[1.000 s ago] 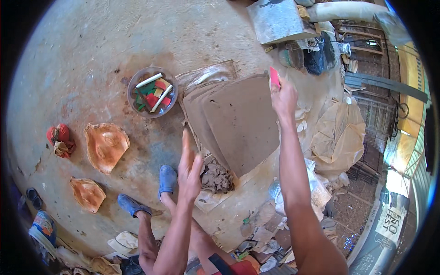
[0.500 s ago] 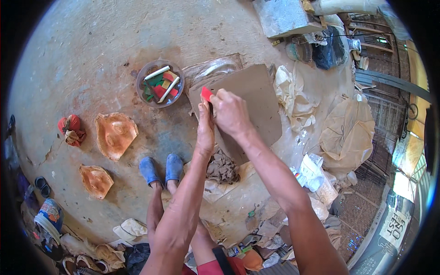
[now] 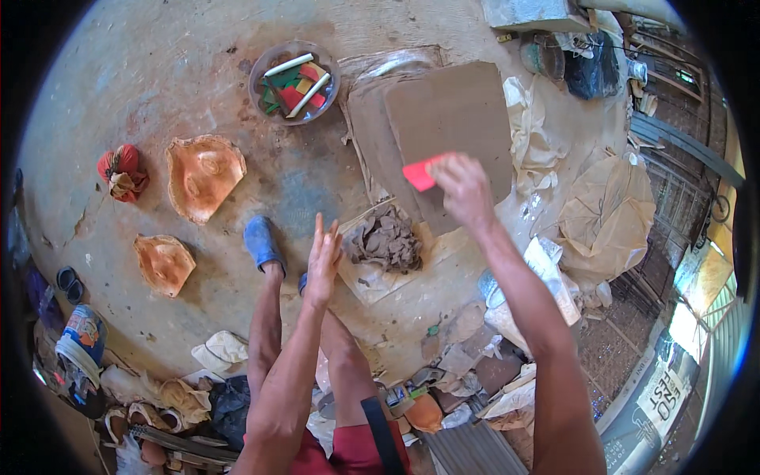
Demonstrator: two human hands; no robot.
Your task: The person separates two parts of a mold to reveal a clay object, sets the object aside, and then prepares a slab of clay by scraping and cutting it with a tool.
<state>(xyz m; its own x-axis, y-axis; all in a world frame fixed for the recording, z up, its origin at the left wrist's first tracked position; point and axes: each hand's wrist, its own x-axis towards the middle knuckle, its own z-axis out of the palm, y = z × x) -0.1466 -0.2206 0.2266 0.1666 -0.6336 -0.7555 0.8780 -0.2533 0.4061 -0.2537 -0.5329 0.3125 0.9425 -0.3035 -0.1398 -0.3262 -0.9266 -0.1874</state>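
My right hand [image 3: 465,190] holds a small flat red scraper [image 3: 419,173] in the air above a brown clay slab [image 3: 455,131] that lies on the floor. My left hand [image 3: 323,261] is raised flat with fingers together and straight, holding nothing, beside a pile of grey-brown clay scraps [image 3: 385,240] on a light sheet. My feet in blue slippers [image 3: 262,243] stand below the hands.
A clear bowl of coloured tools [image 3: 294,81] sits at the back. Two orange clay face moulds [image 3: 203,176] [image 3: 163,264] and a red cloth bundle [image 3: 121,172] lie left. Crumpled paper and plastic [image 3: 602,222] fill the right; clutter lines the near edge.
Half a second ago both hands met around the red scraper over the slab. They have separated: the right hand keeps the scraper, the left hand dropped back toward my body.
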